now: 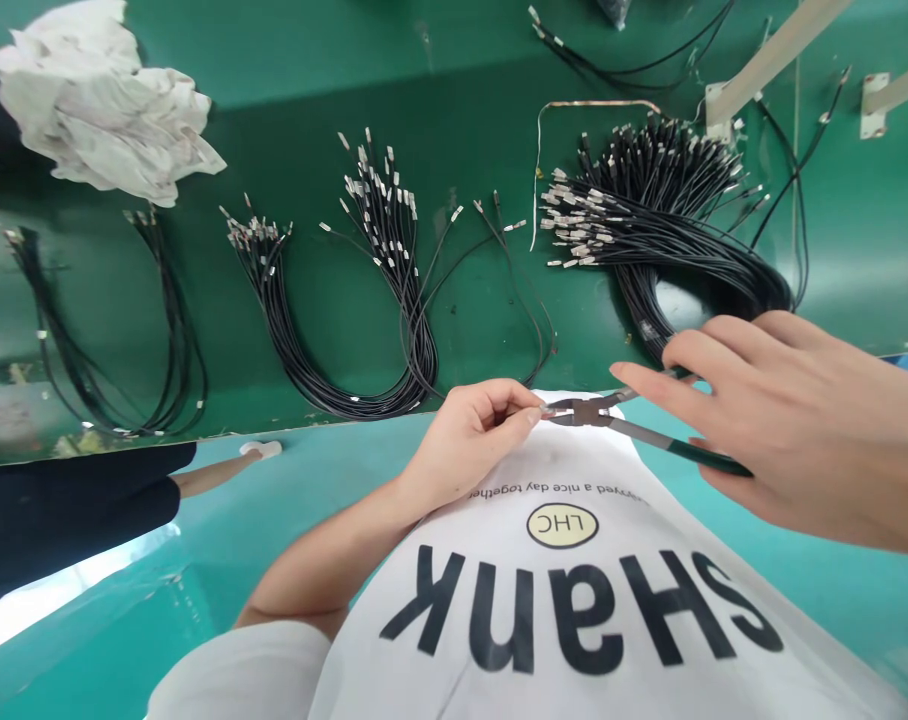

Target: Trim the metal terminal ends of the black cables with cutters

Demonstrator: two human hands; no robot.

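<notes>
- Pliers (pixel 585 411): held by the right hand (pixel 784 430), before the white shirt (pixel 491 540), just off the near edge of the counter (pixel 461 130). The right fingers curl about the handles, which stand apart, presumably leaving travel for a squeeze.
- Small metal terminal (pixel 545 411): pinched by the left hand (pixel 473 430), thumb against fingers, at the plier tips, probably to steady it; whether the jaws close upon it cannot be told.
- Loose cables (pixel 551 345): curve toward the left hand; any join with the terminal is hidden.
- U-shaped cable bundle (pixel 349 404): tips point away from the person, likely keeping them aligned; its bend almost meets the near edge, where a forearm could snag it.
- Piled cable bundle (pixel 694 235): just beyond the right hand, limiting forward movement there, with a metal post (pixel 769 60) behind.
- Room: widest before the torso, off the counter; white cloth (pixel 109 110) lies well apart, far left.
</notes>
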